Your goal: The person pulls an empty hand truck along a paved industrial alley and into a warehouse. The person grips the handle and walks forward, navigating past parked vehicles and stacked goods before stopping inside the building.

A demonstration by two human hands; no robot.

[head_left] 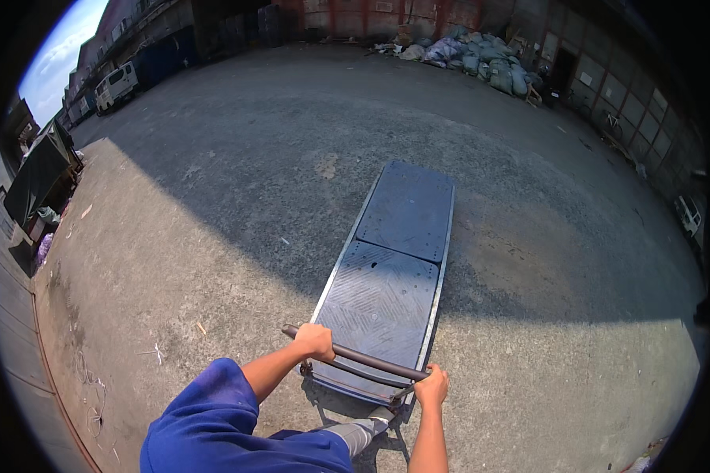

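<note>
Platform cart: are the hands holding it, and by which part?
Yes. Both hands grip the platform cart by its handle bar: left hand near the bar's left end, right hand at its right end.

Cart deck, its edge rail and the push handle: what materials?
Cart deck: dark matte mats, likely rubber, one with a ribbed chevron tread. Edge rail: bare grey metal, dull sheen. Push handle: dark tube, probably painted or rusted steel, gripped by left hand and right hand.
</note>
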